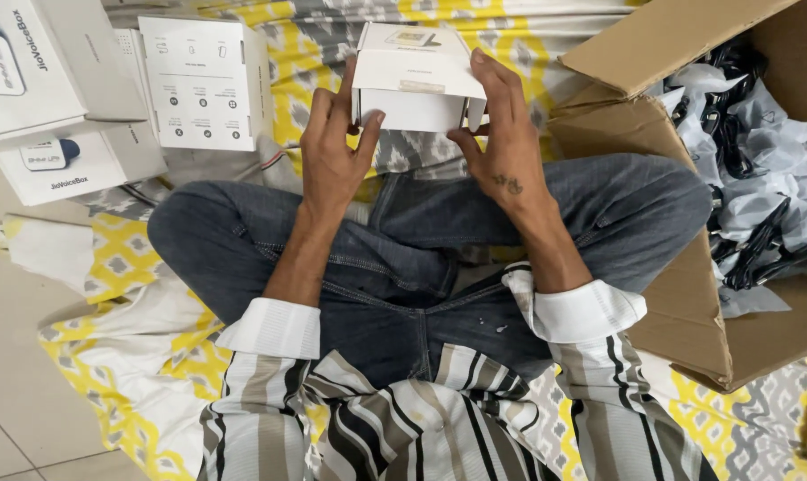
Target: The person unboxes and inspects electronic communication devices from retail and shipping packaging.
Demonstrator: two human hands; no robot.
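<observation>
A small white cardboard box [417, 76] is held between both hands above my crossed legs in blue jeans. My left hand [332, 147] grips its left side, thumb on the near face. On the box's right side my right hand [501, 134] clasps it, fingers along the edge and thumb at the lower right corner. The box's near face looks partly open at the right corner.
Several white product boxes [203, 80] lie on the floor at the upper left. A large open brown carton [680, 294] at the right holds black cables in clear bags [760, 169]. A yellow, grey and white patterned cloth [145, 356] covers the tiled floor under me.
</observation>
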